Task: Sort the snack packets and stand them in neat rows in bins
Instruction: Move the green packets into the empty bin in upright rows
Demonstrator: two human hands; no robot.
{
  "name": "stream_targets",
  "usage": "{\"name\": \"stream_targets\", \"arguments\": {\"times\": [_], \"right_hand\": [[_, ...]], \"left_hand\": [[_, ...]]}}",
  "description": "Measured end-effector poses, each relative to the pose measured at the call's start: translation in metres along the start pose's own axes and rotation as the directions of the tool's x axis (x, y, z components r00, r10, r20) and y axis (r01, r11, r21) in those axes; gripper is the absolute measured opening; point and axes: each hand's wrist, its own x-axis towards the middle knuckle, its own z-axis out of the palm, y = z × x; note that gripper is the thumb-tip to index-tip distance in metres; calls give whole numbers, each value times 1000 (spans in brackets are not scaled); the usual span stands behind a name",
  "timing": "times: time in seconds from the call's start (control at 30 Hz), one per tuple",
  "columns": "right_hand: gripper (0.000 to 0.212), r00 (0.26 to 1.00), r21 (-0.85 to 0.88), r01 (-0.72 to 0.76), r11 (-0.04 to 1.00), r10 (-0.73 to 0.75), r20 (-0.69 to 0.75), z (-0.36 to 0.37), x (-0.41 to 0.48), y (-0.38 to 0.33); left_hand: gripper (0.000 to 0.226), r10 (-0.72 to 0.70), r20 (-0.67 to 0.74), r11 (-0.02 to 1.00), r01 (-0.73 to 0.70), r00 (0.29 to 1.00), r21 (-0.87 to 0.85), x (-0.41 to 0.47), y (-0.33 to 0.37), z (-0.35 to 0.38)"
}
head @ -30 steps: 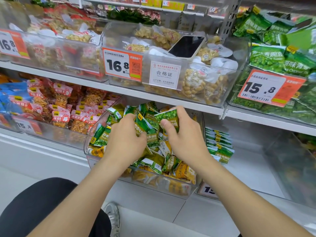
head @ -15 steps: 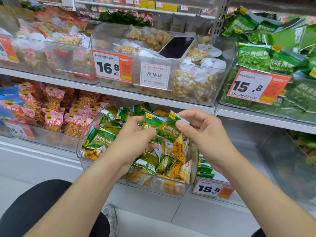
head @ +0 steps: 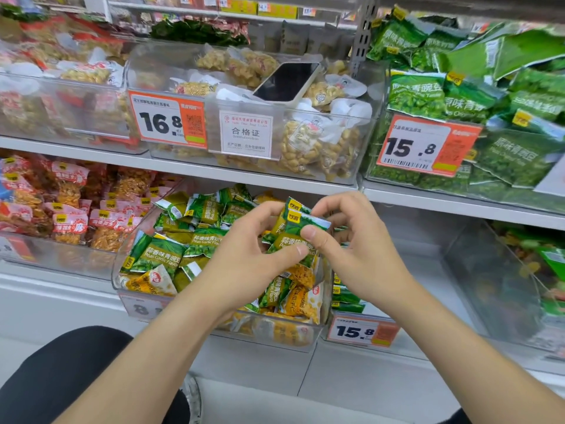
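Head view: I'm pinching green pea packets (head: 302,228) between left grip (head: 244,261) and right grip (head: 363,255); bin (head: 275,338) below is looking jumbled, mostly unsorted.

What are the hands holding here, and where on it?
A few green pea packets, stacked: left hand pinches the lower edge, right hand the right side.

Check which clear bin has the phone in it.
The upper-shelf bin with the 16.8 price tag: a black phone lies on its pale nut packets. No other bin holds one.
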Motion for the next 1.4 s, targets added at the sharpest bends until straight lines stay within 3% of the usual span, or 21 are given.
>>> {"name": "stream_targets", "arguments": {"times": [0.17,0.33,0.43,0.53,0.67,0.8,0.9,1.1,1.2,1.3,1.4], "right_hand": [[57,962,160,-124,979,79,263,-28,-6,1],[33,953,88,-148,985,118,279,-64,-13,11],[22,974,-226,-119,967,158,163,-89,-15,37],[33,958,-589,-180,788,277,77,-103,-19,71],[57,879,-781,-202,591,462,122,-101,-20,103],[68,803,-811,-184,556,561,202,-86,-15,124],[67,764,-773,-205,601,592,257,-67,-13,135],[61,823,-679,-320,660,549,146,-57,-4,142],[59,807,-647,-344,680,567,167,-63,-4,144],[51,800,-677,-314,666,569,189,-64,-3,143],[51,834,-718,-315,620,543,104,-58,0,139]], "left_hand": [[53,34,-25,992,-31,999,118,2,0,13],[58,98,-31,966,-88,995,242,4,-8,37],[44,189,3,869,-169,982,465,9,-16,49],[33,209,21,795,-182,978,578,11,-21,61],[36,195,47,737,-178,980,652,18,-27,78],[42,174,26,715,-144,984,684,23,-31,92],[37,179,20,694,-140,984,707,25,-31,95],[32,183,21,664,-139,983,735,25,-32,95],[32,177,17,668,-133,984,732,24,-33,96],[32,173,18,673,-132,985,728,24,-33,96],[32,170,17,678,-130,985,723,24,-33,95]]}}
